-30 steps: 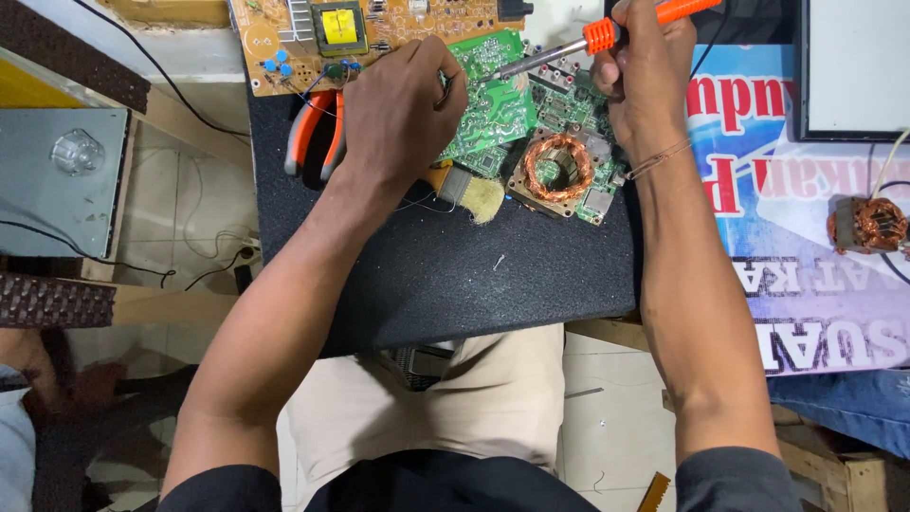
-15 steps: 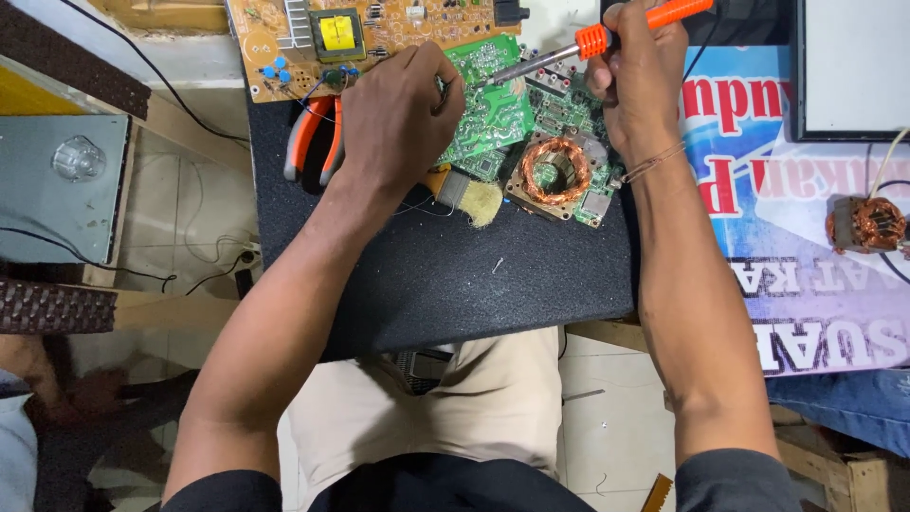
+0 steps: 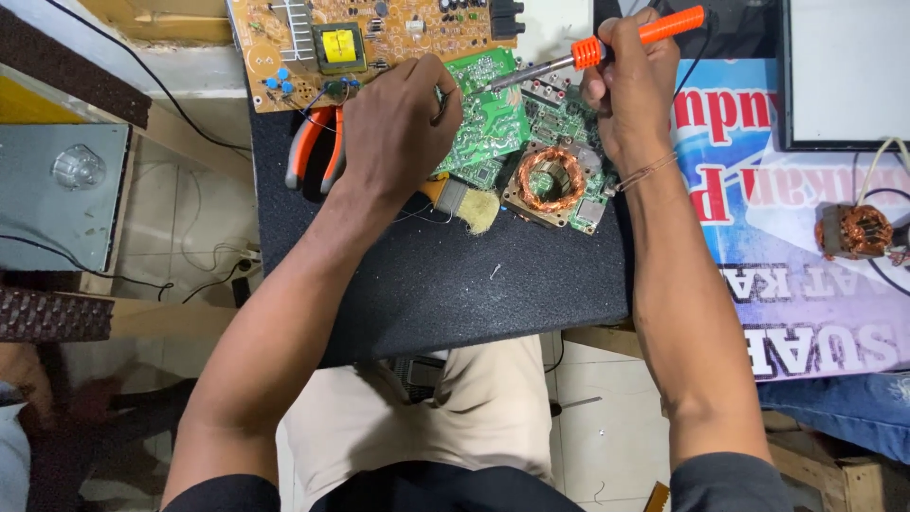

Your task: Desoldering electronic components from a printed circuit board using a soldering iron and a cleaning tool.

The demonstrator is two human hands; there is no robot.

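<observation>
Head view: we sit at the black foam mat (image 3: 445, 284). Our left hand (image 3: 398, 128) curls shut, pressing the green printed circuit board (image 3: 493, 118) at the mat's far edge. Our right hand (image 3: 630, 90) is clenched on the orange-handled soldering iron (image 3: 607, 45), tip on that board. Orange-handled pliers (image 3: 313, 147) lie just left.
</observation>
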